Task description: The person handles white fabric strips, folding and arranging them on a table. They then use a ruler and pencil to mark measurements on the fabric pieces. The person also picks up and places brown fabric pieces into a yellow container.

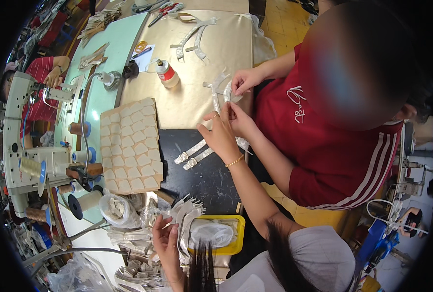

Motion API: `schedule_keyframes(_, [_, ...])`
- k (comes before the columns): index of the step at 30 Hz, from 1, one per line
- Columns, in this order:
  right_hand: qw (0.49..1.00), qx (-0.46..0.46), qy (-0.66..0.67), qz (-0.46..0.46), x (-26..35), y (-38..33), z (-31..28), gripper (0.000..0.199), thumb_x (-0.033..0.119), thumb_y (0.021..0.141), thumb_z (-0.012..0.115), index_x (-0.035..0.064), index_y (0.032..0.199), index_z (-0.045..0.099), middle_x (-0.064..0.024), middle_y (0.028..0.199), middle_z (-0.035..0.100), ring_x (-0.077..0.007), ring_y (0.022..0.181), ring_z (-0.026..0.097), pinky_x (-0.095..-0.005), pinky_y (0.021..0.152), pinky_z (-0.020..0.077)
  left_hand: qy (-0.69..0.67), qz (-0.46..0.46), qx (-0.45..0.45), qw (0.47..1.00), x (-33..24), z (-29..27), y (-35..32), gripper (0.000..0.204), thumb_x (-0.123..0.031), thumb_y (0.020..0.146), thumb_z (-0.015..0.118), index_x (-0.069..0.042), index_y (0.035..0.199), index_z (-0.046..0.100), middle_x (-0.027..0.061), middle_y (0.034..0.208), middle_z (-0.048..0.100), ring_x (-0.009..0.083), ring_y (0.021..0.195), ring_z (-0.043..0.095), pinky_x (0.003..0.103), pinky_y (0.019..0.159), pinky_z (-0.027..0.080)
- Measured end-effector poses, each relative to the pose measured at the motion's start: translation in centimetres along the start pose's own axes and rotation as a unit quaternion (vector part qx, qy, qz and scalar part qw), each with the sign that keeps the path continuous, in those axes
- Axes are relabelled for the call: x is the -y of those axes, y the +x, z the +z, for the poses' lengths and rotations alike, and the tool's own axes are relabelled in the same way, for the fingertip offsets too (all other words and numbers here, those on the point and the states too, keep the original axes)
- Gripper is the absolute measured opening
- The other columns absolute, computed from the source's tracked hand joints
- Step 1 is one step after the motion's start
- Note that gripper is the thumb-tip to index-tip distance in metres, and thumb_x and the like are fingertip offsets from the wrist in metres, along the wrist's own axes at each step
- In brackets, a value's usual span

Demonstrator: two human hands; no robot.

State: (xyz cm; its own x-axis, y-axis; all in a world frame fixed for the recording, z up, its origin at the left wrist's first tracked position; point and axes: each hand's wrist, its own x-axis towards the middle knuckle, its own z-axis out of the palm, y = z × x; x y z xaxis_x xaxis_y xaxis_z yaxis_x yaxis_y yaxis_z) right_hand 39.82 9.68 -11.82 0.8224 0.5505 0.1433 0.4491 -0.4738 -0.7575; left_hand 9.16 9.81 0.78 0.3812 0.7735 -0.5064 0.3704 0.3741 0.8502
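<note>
Near the middle of the table, the pale straps (215, 97) ran toward twelve o'clock from the wearer's right hand (220, 136). Two buckled bands (195, 149) lay at eight o'clock from it; whether they joined the straps was hidden. The right hand's thumb and forefinger stood apart, but whether its other fingers gripped anything could not be told. At seven o'clock, the left hand (167, 243) hung loosely curled with nothing visible in it.

The straps seemed light, thin and bendy, likely to twist; a pinch on the flat part looked surest. Crowding that spot were a co-worker's right hand (248, 80) at one o'clock and left hand (241, 122) at two, both seemingly pinching the straps.

A bottle (167, 74) stood at eleven o'clock. At nine, a brown board (161, 177) bore rows of pale pieces, with a sewing machine (13, 146) beyond. At six, a yellow tray (240, 236) held clear plastic.
</note>
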Motion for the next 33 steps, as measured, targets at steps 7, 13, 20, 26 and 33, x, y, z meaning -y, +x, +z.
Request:
schedule_keyframes(7, [0.989,0.04,0.105,0.092,-0.3,2.0,1.2,0.039,0.026,0.086,0.073,-0.0037,0.102,0.053,-0.0341,0.119,0.039,-0.0427,0.101,0.056,-0.0394,0.09,0.0481,0.001,-0.017,-0.024,1.0,0.2,0.2,-0.8,0.05,-0.004,0.094,0.062,-0.004,0.141,0.045,0.0123,0.125,0.057,0.0175,0.102,0.06,0.028,0.09,0.047])
schedule_keyframes(13, [0.999,-0.006,-0.029,0.041,-1.8,2.5,2.7,0.041,0.03,0.087,0.072,-0.0034,0.101,0.053,-0.04,0.128,0.043,-0.0335,0.083,0.072,-0.0326,0.079,0.0582,0.007,-0.015,-0.019,1.0,0.5,0.0,-1.0,0.05,-0.004,0.094,0.063,-0.004,0.141,0.045,0.012,0.125,0.057,0.0167,0.102,0.06,0.027,0.09,0.047])
schedule_keyframes(20, [0.99,0.083,0.053,0.099,-1.1,3.5,2.3,0.041,0.032,0.083,0.075,-0.0003,0.099,0.056,-0.0533,0.139,0.023,-0.0589,0.14,0.019,-0.0492,0.115,0.0267,-0.004,-0.028,-0.022,0.999,1.0,-0.1,-1.2,0.052,-0.003,0.093,0.063,-0.004,0.142,0.045,0.0125,0.125,0.057,0.0158,0.102,0.059,0.026,0.089,0.048])
schedule_keyframes(26, [0.992,0.07,0.043,0.095,-0.5,3.0,2.2,0.037,0.029,0.086,0.074,-0.0007,0.1,0.057,-0.0498,0.14,0.028,-0.0435,0.113,0.059,-0.0393,0.099,0.0449,0.007,-0.031,-0.021,0.999,1.1,0.1,-1.2,0.052,-0.004,0.094,0.063,-0.003,0.142,0.044,0.0131,0.125,0.057,0.0165,0.102,0.059,0.027,0.091,0.047])
schedule_keyframes(33, [1.0,-0.01,0.024,-0.013,-0.9,2.1,2.8,0.03,0.024,0.088,0.072,0.0015,0.101,0.059,-0.0388,0.138,0.042,-0.0314,0.099,0.07,-0.037,0.083,0.0539,-0.007,-0.032,-0.016,0.999,0.8,0.8,-1.7,0.052,-0.005,0.094,0.064,-0.003,0.142,0.044,0.0133,0.125,0.057,0.0175,0.104,0.059,0.028,0.092,0.047])
